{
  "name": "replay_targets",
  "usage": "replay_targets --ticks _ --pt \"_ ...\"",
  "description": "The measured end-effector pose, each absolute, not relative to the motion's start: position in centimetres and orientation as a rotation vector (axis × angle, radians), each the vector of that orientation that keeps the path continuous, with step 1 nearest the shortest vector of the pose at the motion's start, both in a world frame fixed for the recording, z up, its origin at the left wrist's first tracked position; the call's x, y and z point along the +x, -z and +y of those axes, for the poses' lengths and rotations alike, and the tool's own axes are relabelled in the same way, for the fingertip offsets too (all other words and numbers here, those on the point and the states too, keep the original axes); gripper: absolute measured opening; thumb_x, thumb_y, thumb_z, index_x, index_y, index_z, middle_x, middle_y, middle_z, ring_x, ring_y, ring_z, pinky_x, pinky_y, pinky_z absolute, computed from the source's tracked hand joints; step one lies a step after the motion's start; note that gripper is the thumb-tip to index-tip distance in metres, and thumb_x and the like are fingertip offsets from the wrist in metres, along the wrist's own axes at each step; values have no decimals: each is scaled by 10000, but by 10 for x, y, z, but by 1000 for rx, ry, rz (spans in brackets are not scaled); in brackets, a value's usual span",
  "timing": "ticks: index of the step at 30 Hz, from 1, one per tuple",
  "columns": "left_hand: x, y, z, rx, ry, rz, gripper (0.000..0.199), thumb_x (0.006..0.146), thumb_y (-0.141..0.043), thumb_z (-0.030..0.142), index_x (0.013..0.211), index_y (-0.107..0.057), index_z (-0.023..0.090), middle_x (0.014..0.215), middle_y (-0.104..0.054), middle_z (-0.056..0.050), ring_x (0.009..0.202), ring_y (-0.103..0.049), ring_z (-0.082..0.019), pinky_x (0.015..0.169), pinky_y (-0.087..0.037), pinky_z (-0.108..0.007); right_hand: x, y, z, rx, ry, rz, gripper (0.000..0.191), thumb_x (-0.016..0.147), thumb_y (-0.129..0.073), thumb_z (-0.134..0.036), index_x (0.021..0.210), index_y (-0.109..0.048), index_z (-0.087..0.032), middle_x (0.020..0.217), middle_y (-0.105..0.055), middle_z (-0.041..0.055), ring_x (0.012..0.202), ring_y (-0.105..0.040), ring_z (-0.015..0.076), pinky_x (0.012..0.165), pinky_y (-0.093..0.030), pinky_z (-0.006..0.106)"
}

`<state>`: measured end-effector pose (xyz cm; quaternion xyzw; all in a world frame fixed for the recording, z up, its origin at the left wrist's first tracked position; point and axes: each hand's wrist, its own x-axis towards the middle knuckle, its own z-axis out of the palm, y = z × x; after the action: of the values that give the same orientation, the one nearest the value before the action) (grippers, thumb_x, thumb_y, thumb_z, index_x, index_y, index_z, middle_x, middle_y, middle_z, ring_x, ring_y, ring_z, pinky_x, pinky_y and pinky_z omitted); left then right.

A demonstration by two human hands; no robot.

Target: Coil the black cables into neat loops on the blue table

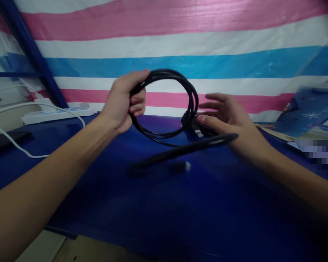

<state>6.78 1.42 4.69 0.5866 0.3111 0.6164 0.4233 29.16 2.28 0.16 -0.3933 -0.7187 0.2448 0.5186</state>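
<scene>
My left hand is closed round one side of a coiled black cable, holding the loops up above the blue table. A loose end of the cable sweeps across in front, blurred, between the coil and my right wrist. Close to the coil's right side is my right hand, its fingers spread and blurred; whether the thumb touches the cable I cannot make out. Behind that thumb lies a dark object with small white parts, partly hidden. Under the loose end, a small dark connector-like piece with a pale tip shows blurred.
On the left, a white power strip with white cords rests on the blue table. A flat black object lies at the left edge. A blue printed package stands at right. A striped sheet hangs behind.
</scene>
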Motion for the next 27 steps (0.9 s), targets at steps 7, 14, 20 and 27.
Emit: replay_targets --ticks 7,14,20,27 --pt "78 17 47 1306 -1212 1053 207 903 -467 311 748 -476 173 609 -504 24 465 -466 -60 473 -398 -201 285 11 22 -1048 -958 -1881 338 836 -582 -421 1060 -556 -169 896 -667 74 820 -630 197 716 -504 337" --pt "54 9 59 1858 -1144 1395 242 890 -497 316 1020 -603 141 1017 -644 -91 875 -585 -141 762 -458 -265 298 21 31 -1207 -917 -1917 378 825 -598 -407 1102 -581 -152 712 -552 6 550 -478 105 476 -396 245" --pt "76 3 37 2144 -891 1069 324 892 -477 410 1064 -616 173 924 -668 -61 666 -592 -115 596 -439 -238 294 15 32 -1214 -895 -1902 255 851 -546 -391 876 -665 -167 804 -644 46 677 -549 149 592 -424 283" --pt "88 -4 26 1579 -1265 1075 78 866 -523 207 935 -543 176 490 -322 92 381 -282 -40 422 -217 -190 283 5 14 -912 -1136 -1669 362 897 -429 -510 981 -609 -208 783 -681 51 751 -630 192 736 -487 345"
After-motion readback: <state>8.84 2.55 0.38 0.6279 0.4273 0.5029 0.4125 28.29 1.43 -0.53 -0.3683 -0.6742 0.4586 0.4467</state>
